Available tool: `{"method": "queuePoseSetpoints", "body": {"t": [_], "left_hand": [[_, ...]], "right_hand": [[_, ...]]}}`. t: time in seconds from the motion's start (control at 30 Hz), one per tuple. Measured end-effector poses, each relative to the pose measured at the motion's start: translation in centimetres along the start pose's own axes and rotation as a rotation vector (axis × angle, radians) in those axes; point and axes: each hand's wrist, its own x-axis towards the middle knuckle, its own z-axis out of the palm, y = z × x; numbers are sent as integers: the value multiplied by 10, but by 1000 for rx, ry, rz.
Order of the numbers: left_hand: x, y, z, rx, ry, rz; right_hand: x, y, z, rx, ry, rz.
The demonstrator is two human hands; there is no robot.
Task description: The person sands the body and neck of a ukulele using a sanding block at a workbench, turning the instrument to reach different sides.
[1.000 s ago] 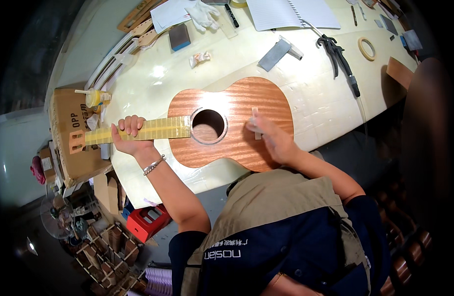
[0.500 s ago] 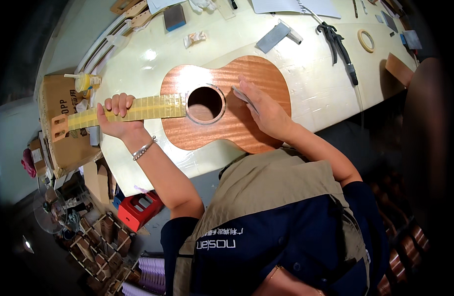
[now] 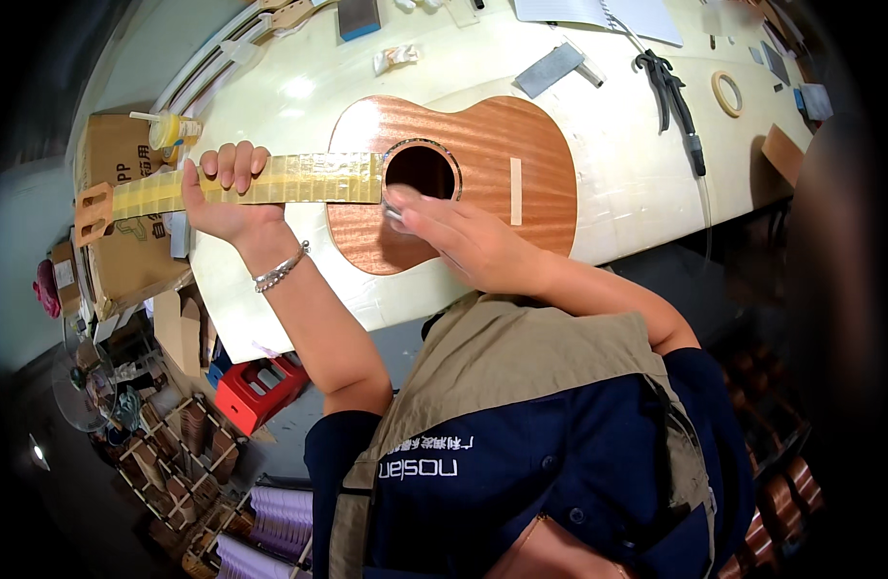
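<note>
An acoustic guitar body (image 3: 506, 125) of striped reddish-brown wood lies face up, with a dark soundhole (image 3: 420, 166) and a pale strip (image 3: 516, 191) to its right. Yellow tape covers the neck (image 3: 328, 179), which ends in a headstock (image 3: 95, 212). My left hand (image 3: 230, 198) is wrapped around the neck near that end. My right hand (image 3: 458, 241) is on the top at the soundhole’s lower-left edge, fingers pressed together on a small, thin grey pad (image 3: 397, 222), mostly hidden.
A white worktable (image 3: 260, 280) holds an air blow gun (image 3: 670, 96), tape ring (image 3: 725, 94), grey block (image 3: 548, 72), blue-grey block (image 3: 357, 19), crumpled paper (image 3: 396, 58) and notebook (image 3: 579, 14). Left are a cardboard box (image 3: 135, 270), drink cup (image 3: 174, 133) and red crate (image 3: 256, 396).
My right hand has moved left from the pale strip to the soundhole’s edge, uncovering the strip. The guitar sits higher in the picture; my left hand still grips the neck.
</note>
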Motion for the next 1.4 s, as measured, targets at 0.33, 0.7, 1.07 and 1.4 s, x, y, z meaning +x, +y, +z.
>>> {"method": "queuePoseSetpoints", "body": {"t": [0.33, 0.7, 1.07, 1.4], "left_hand": [[102, -11, -14, -70, -221, -478], [109, -43, -32, -138, -187, -546], [99, -39, -35, -160, -163, -527], [100, -45, -16, -121, -206, -529]], "right_hand": [[-19, 29, -57, -314, 139, 179], [0, 72, -37, -463, -121, 158], [7, 87, -36, -544, -159, 93], [9, 89, -42, -518, -166, 73]]}}
